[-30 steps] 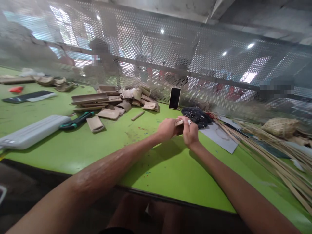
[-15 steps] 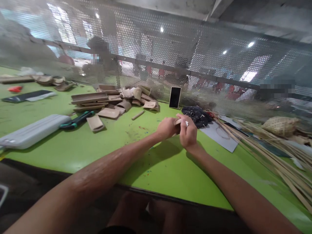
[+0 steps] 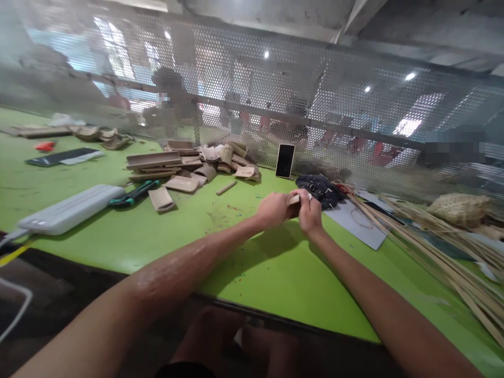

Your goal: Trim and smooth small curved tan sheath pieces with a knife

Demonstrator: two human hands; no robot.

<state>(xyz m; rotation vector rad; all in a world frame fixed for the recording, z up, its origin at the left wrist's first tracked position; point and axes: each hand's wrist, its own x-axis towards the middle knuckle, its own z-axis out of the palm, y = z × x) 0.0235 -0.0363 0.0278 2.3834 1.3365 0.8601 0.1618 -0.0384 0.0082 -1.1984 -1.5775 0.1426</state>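
My left hand [image 3: 274,208] and my right hand [image 3: 310,213] meet above the green table [image 3: 165,236], both closed around a small tan bamboo piece [image 3: 294,199]. A bit of white shows between my right fingers at the top of the piece; I cannot make out what it is. The hands sit a little in front of a dark bundle of cloth [image 3: 319,188].
A pile of tan bamboo pieces [image 3: 189,167] lies at the back left, with green-handled pliers [image 3: 134,192] and a grey case [image 3: 71,216] nearer. A phone [image 3: 285,160] leans on the perforated screen [image 3: 252,100]. Long bamboo strips [image 3: 429,236] and a woven basket [image 3: 457,209] lie right.
My hands stay together on the piece; the right hand has shifted slightly on it. The view has shifted a little, so everything sits slightly further right and lower.
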